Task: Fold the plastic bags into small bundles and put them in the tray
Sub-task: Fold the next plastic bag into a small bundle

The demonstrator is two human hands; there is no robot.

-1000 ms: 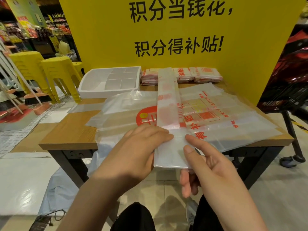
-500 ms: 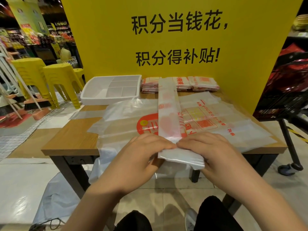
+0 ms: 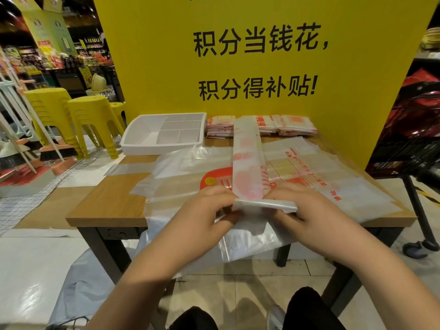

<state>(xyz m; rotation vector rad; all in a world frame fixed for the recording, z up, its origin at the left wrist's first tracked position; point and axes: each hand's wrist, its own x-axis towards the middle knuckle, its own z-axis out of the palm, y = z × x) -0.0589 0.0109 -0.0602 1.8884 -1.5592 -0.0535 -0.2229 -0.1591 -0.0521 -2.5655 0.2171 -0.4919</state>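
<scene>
Left hand [image 3: 204,210] and right hand [image 3: 302,208] pinching the near folded end of a long plastic bag strip [image 3: 248,160] between them, strip lying over flat printed bags [image 3: 333,186] on the wooden table [image 3: 107,203], white divided tray [image 3: 164,134] sitting beyond the left hand, folded bag bundles [image 3: 295,125] beyond the right.

A second ago the near end of the folded bag strip [image 3: 248,163] hung flat over the table's [image 3: 107,203] front edge, the left hand [image 3: 204,215] pressing on it and the right hand [image 3: 307,210] pinching its corner. Now that end is turned up into a fold at the front edge, both hands closed on it.
</scene>
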